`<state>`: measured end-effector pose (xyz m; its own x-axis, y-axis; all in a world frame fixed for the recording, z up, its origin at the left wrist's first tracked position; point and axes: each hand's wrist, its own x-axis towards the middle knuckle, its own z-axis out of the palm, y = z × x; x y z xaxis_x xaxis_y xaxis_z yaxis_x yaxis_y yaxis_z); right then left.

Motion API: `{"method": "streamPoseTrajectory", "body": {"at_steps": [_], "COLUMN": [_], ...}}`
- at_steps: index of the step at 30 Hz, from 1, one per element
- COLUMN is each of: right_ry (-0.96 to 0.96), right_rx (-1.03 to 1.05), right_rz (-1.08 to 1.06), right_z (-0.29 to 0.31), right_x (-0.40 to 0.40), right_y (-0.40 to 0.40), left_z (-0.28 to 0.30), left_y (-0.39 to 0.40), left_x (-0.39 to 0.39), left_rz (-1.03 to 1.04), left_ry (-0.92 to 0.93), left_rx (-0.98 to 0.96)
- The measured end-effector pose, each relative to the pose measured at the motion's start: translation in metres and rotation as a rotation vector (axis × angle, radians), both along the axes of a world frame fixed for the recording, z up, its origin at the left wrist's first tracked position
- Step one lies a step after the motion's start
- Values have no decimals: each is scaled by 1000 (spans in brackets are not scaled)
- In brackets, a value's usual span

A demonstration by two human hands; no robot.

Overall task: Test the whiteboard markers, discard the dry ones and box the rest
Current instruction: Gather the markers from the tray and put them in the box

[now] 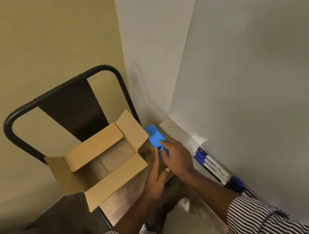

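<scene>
A small blue plastic box [154,135] is held over the right edge of the chair seat, between the open cardboard box [100,162] and the whiteboard tray [181,134]. My right hand [177,157] grips its near end from above, fingers on its top face. My left hand [156,180] holds the same end from below, and its fingertips are partly hidden. Several blue-capped markers [202,156] lie in the tray under the whiteboard [255,79], with another blue-capped marker [236,183] nearer me.
The cardboard box stands with all flaps open on the wooden seat [123,201] of a black metal chair [70,106] set against a yellow wall. The whiteboard closes off the right side. My shoe [183,204] shows on the floor below.
</scene>
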<state>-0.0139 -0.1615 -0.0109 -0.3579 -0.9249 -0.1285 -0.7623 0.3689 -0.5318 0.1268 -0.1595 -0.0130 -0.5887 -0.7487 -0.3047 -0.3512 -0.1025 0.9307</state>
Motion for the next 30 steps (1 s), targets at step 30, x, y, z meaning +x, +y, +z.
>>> {"method": "streamPoseTrajectory", "body": {"at_steps": [30], "right_ry": [446], "right_rx": [144], "right_rz": [26], "right_z": [20], "right_x": [-53], "right_y": [12], "left_z": [12], "left_y": [-21], "left_x": [-59], "left_rz": [-263], "left_ry": [-101], "left_rx": [-244]}}
